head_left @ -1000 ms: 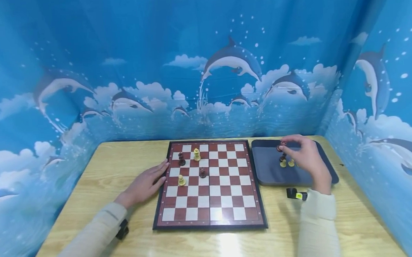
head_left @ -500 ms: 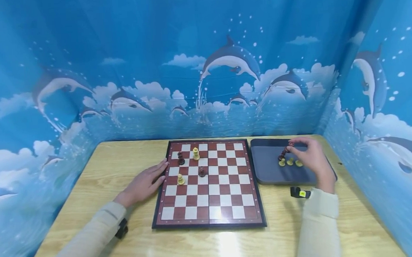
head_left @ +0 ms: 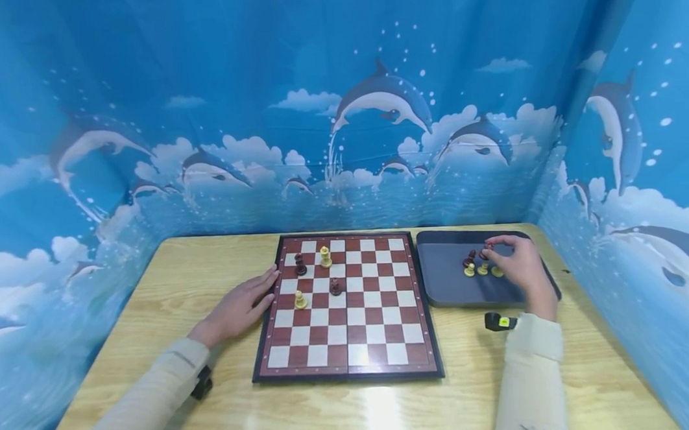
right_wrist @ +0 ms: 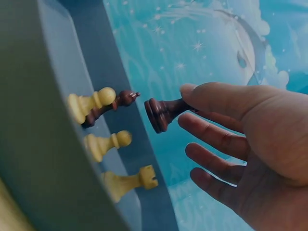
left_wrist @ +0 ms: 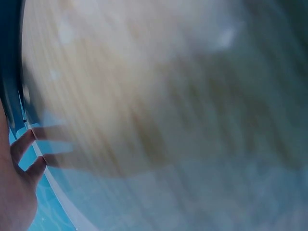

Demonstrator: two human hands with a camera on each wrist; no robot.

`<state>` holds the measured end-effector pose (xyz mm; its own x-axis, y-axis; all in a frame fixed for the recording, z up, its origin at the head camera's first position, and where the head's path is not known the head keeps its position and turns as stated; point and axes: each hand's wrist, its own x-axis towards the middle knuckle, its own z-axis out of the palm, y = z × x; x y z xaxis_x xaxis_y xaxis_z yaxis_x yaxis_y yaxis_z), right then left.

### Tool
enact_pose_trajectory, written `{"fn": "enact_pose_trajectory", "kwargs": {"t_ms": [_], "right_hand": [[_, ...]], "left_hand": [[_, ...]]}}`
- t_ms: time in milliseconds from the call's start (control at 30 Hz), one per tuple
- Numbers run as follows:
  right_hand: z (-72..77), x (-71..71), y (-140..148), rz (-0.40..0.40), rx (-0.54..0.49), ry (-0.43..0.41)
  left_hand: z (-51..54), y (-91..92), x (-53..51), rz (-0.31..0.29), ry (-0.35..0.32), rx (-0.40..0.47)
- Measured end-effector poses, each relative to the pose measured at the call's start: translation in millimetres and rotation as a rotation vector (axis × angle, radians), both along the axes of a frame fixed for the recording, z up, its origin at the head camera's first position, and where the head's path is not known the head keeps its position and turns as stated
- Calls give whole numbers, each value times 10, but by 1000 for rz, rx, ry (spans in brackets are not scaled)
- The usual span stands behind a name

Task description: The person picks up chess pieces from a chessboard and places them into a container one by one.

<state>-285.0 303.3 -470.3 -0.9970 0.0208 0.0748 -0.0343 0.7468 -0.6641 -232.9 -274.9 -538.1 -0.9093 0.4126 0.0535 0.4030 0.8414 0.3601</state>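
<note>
In the head view my right hand (head_left: 520, 267) is over the dark tray (head_left: 442, 294), pinching a dark chess piece (right_wrist: 164, 114) between thumb and fingertips. Its base shows in the right wrist view, while its top is hidden by the fingers. Standing in the tray near it are a dark bishop (right_wrist: 126, 99), two pale pawns (right_wrist: 123, 138) and a pale rook (right_wrist: 147, 178). My left hand (head_left: 239, 309) touches the left edge of the chessboard (head_left: 369, 317), fingers extended. The board bears two dark pieces (head_left: 335, 286), a tall pale piece (head_left: 326, 257) and a pale pawn (head_left: 300, 300).
The board and tray lie side by side on a wooden table (head_left: 226, 403), the tray to the right. Behind and beside the table hangs a blue curtain (head_left: 245, 103) printed with dolphins. A small black device (head_left: 496, 322) sits at the right wrist.
My right hand has carried the dark piece to the right, from above the dark bishop to beside it, and slightly lower. The left hand stays at the board's edge.
</note>
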Motion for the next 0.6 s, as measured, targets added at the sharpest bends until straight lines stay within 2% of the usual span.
{"fn": "enact_pose_trajectory", "kwargs": {"t_ms": [233,600], "right_hand": [[-120,-35,42,-43,9,13],[-221,-51,111,-82,-4,59]], "left_hand": [[-14,-20,-17,4,-12,-9],[-3,-13,-11,-6,11,3]]}}
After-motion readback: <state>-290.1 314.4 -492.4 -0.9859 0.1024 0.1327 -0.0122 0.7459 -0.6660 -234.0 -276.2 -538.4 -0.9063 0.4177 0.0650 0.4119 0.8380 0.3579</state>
